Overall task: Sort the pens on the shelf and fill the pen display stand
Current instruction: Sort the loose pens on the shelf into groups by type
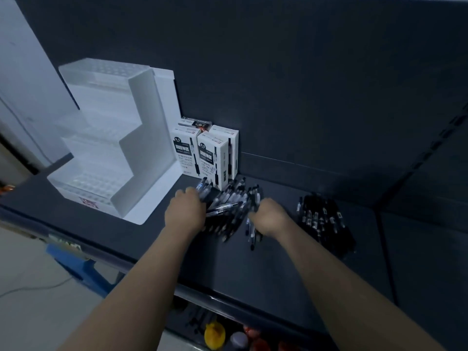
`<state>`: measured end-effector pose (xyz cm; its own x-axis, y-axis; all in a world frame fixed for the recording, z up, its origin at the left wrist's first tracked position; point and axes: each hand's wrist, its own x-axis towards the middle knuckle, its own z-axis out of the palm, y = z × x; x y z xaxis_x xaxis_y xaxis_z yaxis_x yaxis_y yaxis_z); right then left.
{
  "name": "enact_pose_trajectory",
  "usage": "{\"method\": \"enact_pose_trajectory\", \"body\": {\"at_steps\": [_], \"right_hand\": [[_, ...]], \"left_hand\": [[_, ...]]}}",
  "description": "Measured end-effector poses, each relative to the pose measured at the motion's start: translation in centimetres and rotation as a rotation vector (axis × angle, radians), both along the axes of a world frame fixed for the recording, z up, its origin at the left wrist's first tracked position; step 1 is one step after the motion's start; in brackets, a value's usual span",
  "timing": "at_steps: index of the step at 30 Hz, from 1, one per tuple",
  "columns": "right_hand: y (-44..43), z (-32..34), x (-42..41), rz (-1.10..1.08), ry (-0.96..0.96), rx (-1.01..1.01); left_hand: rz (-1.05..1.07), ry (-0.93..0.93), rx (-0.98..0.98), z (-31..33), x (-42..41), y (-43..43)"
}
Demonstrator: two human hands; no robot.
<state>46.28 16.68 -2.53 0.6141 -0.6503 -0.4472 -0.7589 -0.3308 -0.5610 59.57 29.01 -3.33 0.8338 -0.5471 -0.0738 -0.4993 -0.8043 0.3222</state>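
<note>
Gripping loose pens (229, 205) on the shelf (253, 269): left hand (186, 211) and right hand (269, 217)

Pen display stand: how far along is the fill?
Done: nothing slotted; the white tiered plastic display stand shows only bare holes. One heap of black pens lies apart at right, possibly sorted. In hand: left hand and right hand grip loose black-and-clear pens. Left: sorting, all filling.
</note>
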Motion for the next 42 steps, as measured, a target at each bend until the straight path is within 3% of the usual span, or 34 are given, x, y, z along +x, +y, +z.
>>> {"method": "enact_pose_trajectory", "body": {"at_steps": [5,13,33,42], "right_hand": [[-0.2,-0.8,0.5,-0.052,0.032,-0.087],[0.2,-0.8,1.9,-0.034,-0.111,-0.001],[0.9,-0.3,0.3,-0.018,-0.044,-0.177],[1.4,1.1,-0.6,0.076,-0.063,-0.445]], "left_hand": [[-0.033,-0.038,0.064,-1.1,0.9,-0.2],[-0.023,-0.066,0.108,-1.7,1.2,-0.2],[-0.118,-0.126,0.270,-0.6,1.9,-0.3],[-0.270,-0.271,0.107,2.1,-0.4,0.0]]}}
